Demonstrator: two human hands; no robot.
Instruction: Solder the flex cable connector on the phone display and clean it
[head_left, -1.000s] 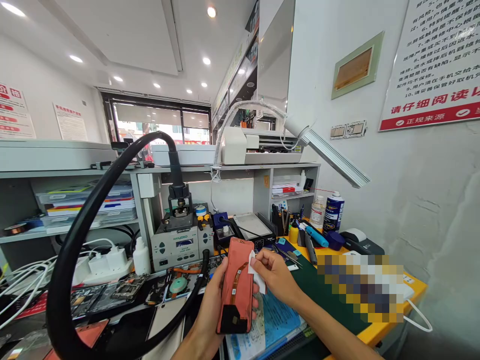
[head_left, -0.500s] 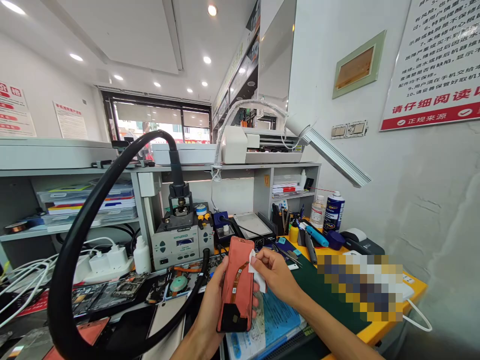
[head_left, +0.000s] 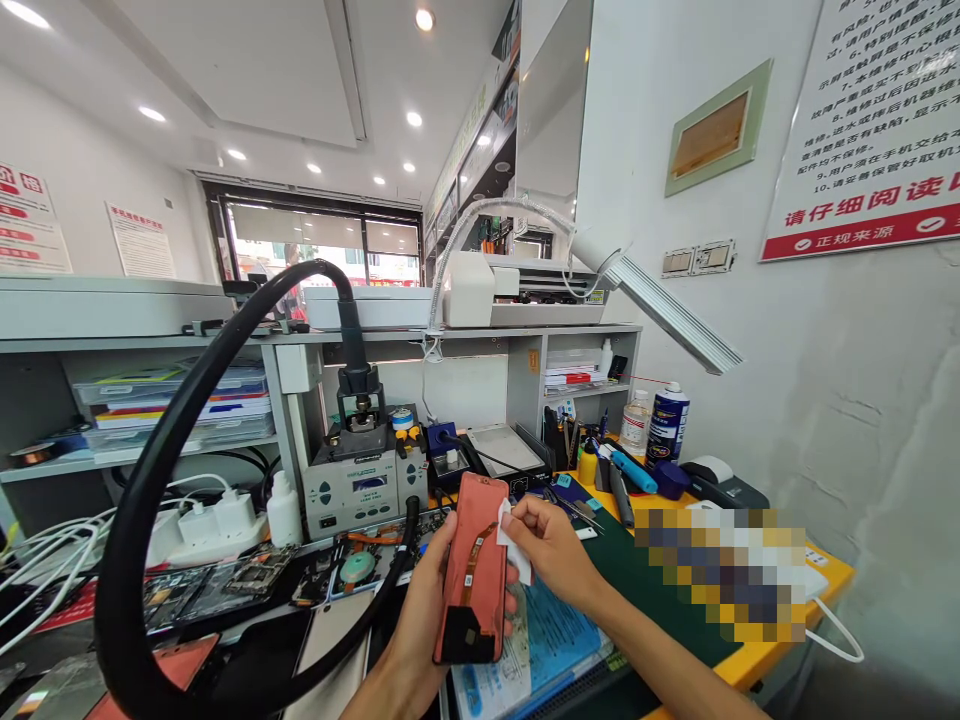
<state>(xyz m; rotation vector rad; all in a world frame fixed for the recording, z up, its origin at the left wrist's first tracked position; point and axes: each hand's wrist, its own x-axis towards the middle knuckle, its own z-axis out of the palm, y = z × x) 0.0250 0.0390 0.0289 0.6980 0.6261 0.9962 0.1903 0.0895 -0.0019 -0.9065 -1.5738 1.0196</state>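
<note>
Left hand: the left hand cradles the phone from behind, its fingertips curling round the far edge.
Right hand: the right hand pinches a soft white wipe between thumb and fingers, pressing it to the phone's edge.
Phone: a smartphone stands tilted above the counter's near edge, its matte coral back crossed by a thin, glossy orange flex ribbon, with a black patch at the lower end.
Counter: a green mat and a blue printed leaflet lie near the hands; a thick black hose arcs left, beside a soldering station.
</note>
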